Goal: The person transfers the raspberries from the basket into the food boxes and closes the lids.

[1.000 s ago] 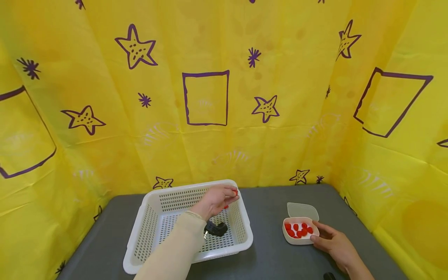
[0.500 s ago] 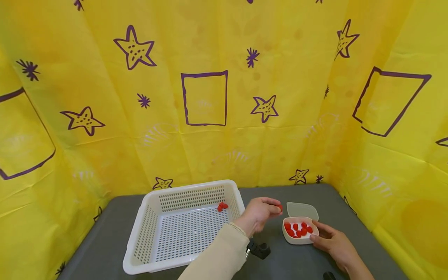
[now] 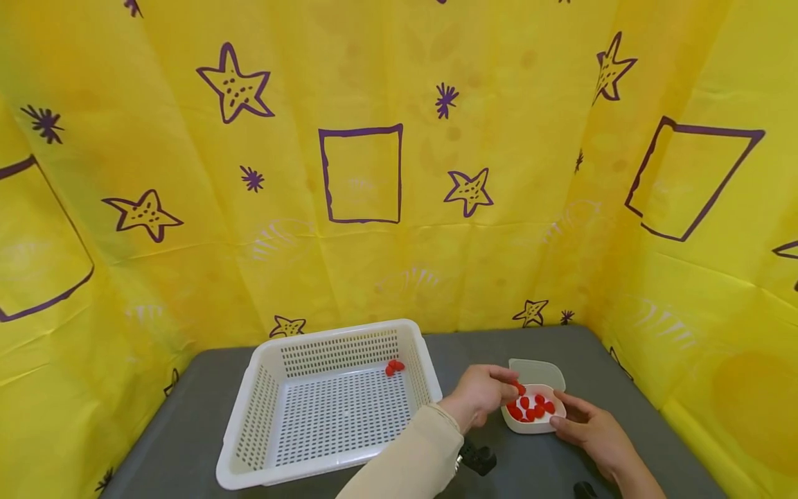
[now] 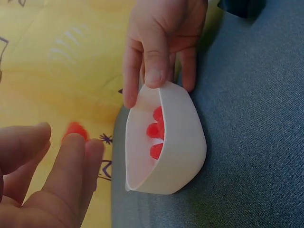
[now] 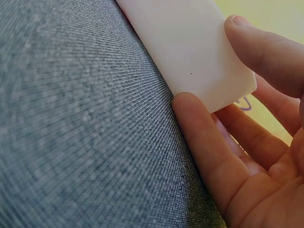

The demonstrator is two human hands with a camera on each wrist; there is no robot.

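My left hand (image 3: 485,394) holds a red raspberry (image 4: 75,130) at its fingertips, over the left end of a small white box (image 3: 530,428). Several more raspberries (image 3: 539,410) lie inside this box, which has low walls and rounded corners. At the box's right end, my right hand (image 3: 592,433) grips it, thumb at the rim and fingers along the side, as the right wrist view shows from close up. A clear lid (image 3: 537,373) lies directly behind the box. In the left wrist view the thumb and fingers partly cover the held raspberry.
A large white perforated basket (image 3: 324,459) stands to the left on the dark grey table (image 3: 474,350). A small cluster of raspberries (image 3: 394,367) sits in its back right corner. A yellow patterned curtain (image 3: 368,277) closes off the back and sides.
My left hand has moved right, from above the basket's right side to the box, carrying the raspberry. My right hand has stayed on the box.
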